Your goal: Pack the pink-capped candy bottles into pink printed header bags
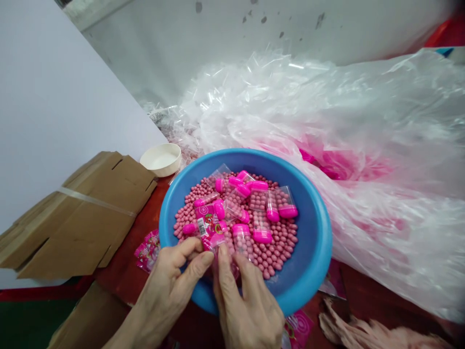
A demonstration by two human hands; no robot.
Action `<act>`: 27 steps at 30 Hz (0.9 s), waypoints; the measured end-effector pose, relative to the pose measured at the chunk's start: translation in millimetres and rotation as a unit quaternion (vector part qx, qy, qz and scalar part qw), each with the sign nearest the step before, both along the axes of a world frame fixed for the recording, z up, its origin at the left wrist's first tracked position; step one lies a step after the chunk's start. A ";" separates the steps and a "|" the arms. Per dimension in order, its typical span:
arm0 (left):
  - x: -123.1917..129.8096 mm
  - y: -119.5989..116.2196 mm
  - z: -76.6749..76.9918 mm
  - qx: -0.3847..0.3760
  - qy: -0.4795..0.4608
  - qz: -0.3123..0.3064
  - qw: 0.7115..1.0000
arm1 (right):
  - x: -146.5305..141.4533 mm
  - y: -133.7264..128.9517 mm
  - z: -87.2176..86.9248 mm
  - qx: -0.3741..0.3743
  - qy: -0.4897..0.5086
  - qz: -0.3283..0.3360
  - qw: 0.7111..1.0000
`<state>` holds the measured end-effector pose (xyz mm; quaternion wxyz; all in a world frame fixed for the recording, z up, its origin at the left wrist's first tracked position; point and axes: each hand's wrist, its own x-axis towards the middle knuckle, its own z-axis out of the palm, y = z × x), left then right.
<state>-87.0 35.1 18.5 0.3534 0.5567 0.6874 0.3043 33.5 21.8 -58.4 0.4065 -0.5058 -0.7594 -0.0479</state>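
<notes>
Over the near side of a blue basin (323,232), my left hand (169,281) pinches a pink printed packet (210,225) with a barcode and a cartoon picture. My right hand (247,305) has its fingers closed at the packet's lower end, where clear plastic shows; what lies under the fingertips is partly hidden. Pink candy balls (276,247) fill the basin's bottom. On them lie several clear plastic containers with bright pink caps, some with balls inside, such as an upright-looking container (242,237) just beyond my right fingers.
Flattened cardboard boxes (80,213), bound with a strap, lie at left. Behind the basin stands a white bowl (162,160). A large clear plastic bag (363,121) with pink pieces spreads along the right. More printed packets (148,249) lie beside the basin; crumpled cloth (378,332) lies at front right.
</notes>
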 end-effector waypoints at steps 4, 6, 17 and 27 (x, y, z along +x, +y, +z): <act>0.8 4.3 10.6 -0.056 -0.070 -0.026 0.996 | -2.9 0.0 5.1 0.018 -0.006 -0.031 0.999; 0.0 6.6 14.4 -0.082 -0.101 -0.042 0.991 | -3.8 0.6 7.4 0.021 0.001 -0.043 0.999; -9.3 10.3 15.1 -0.151 -0.074 -0.051 0.984 | -3.1 4.4 6.9 0.017 0.042 -0.031 0.998; 9.1 8.1 8.3 -0.044 -0.058 0.041 0.997 | 6.4 7.2 9.6 -0.082 0.120 0.049 0.988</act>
